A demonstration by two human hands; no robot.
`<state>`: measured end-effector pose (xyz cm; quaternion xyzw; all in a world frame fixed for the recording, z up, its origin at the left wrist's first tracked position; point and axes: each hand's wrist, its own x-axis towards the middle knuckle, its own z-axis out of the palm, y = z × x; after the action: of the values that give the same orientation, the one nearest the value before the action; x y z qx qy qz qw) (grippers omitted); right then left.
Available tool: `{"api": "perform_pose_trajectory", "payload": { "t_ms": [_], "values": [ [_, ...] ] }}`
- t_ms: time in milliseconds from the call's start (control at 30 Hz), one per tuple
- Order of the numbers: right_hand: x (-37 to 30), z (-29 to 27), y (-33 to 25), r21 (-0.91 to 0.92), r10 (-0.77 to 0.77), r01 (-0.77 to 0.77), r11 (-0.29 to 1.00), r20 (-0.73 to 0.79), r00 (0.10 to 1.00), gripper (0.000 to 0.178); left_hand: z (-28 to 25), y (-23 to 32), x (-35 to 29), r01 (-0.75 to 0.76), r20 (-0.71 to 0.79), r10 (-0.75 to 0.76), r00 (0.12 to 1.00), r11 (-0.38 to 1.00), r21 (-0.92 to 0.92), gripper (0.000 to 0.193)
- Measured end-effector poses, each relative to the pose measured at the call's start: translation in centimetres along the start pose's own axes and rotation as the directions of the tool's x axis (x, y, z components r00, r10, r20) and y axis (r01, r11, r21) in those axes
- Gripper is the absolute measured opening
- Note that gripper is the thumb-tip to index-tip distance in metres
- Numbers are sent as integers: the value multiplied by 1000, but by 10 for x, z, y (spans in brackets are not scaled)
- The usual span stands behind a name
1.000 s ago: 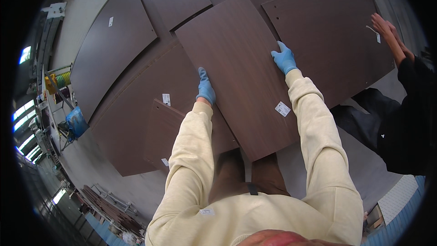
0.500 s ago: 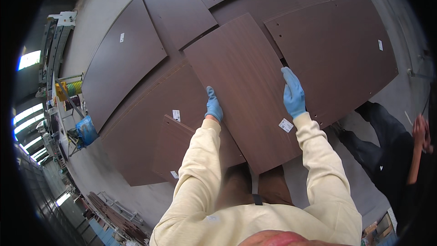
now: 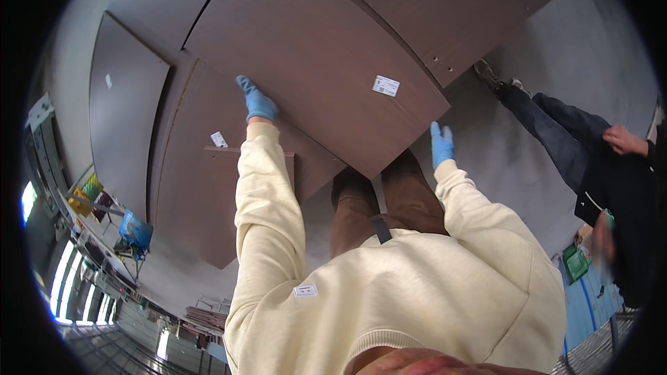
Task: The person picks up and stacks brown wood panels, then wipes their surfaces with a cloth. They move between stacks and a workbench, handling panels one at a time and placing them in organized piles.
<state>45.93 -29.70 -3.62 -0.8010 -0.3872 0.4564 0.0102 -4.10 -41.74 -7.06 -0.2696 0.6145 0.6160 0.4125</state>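
Note:
A long dark brown panel point(image 3: 306, 48) with a white label point(image 3: 385, 86) near its right edge lies over other brown panels in front of me. Its near corner points at my legs. My left hand point(image 3: 258, 103), in a blue glove, is at the panel's left edge with fingers stretched out; whether it presses on the edge is hard to tell. Just off the panel's near right corner is my right hand point(image 3: 442, 146), also gloved in blue. Its fingers are extended and nothing is in them.
More brown panels point(image 3: 128, 76) lie to the left and far right. A smaller panel point(image 3: 250, 156) sits under my left forearm. At right stands another person in dark clothes point(image 3: 563, 125). A blue bag point(image 3: 135, 229) is at far left.
My right hand has left the panel's right edge and is now beside its near right corner. My left hand stays at the left edge, fingers straighter. The whole view has shifted.

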Motion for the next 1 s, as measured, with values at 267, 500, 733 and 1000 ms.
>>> {"api": "perform_pose_trajectory", "payload": {
  "t_ms": [267, 500, 733, 1000],
  "values": [
    [5, 57, -8, 721, 203, -546, 426, 512, 834, 79, -2, 0, -1, -32, -30, 33, 999, 999, 29, 103],
    [-6, 68, -19, 714, 188, -505, 485, 478, 858, 90, -5, 8, 3, -29, -48, 24, 999, 994, -104, 87],
    [-8, 66, -30, 721, 186, -478, 502, 450, 874, 85, 5, 15, -10, 87, -196, -75, 978, 995, 54, 91],
    [10, 68, -19, 725, 183, -487, 487, 460, 869, 81, 27, 17, -21, 113, -414, -54, 909, 986, 119, 77]
  ]
}}
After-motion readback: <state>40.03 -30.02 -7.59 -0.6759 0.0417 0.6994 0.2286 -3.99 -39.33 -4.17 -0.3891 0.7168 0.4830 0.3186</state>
